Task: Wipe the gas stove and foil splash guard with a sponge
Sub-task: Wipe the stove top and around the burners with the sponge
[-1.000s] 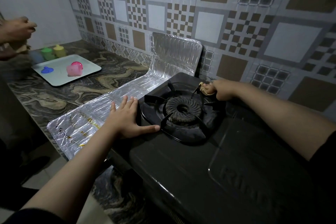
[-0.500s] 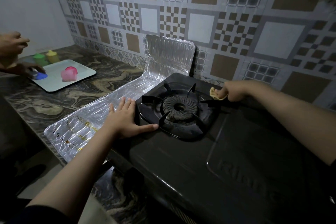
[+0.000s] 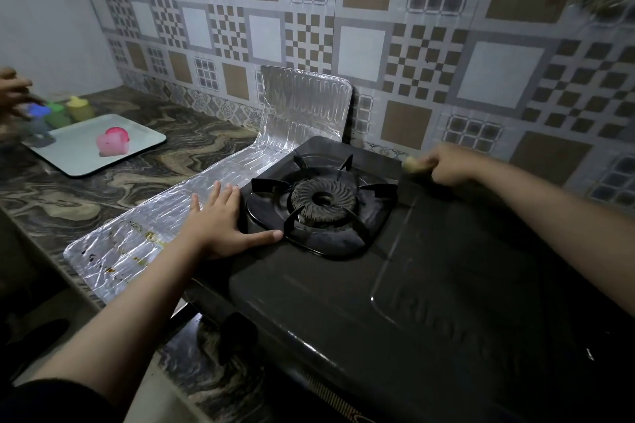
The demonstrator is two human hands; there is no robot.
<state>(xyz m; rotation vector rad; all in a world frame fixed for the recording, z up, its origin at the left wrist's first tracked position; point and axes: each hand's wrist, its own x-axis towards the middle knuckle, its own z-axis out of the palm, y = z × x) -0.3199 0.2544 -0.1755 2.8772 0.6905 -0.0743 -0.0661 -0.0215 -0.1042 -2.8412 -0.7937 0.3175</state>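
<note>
A black gas stove [image 3: 429, 285] fills the right half of the view, with its round burner [image 3: 323, 199] under a black grate. The foil splash guard [image 3: 165, 227] lies flat on the counter left of the stove and stands upright against the tiled wall behind. My left hand [image 3: 220, 223] rests flat, fingers spread, on the foil at the stove's left edge, its thumb on the stove top. My right hand [image 3: 446, 168] grips a small yellowish sponge [image 3: 414, 164] on the stove's back edge, right of the burner. The sponge is blurred.
A white tray [image 3: 68, 154] with a pink object [image 3: 113, 145] sits on the marble counter [image 3: 103, 189] at the left. Green and yellow small containers [image 3: 72, 110] stand behind it. Another person's hand [image 3: 13, 93] reaches in at the far left. The counter's front edge runs below my left arm.
My right hand has slid the sponge to the right along the stove's back edge, away from the burner. My left hand has stayed in place. The other person's hand moved by the tray.
</note>
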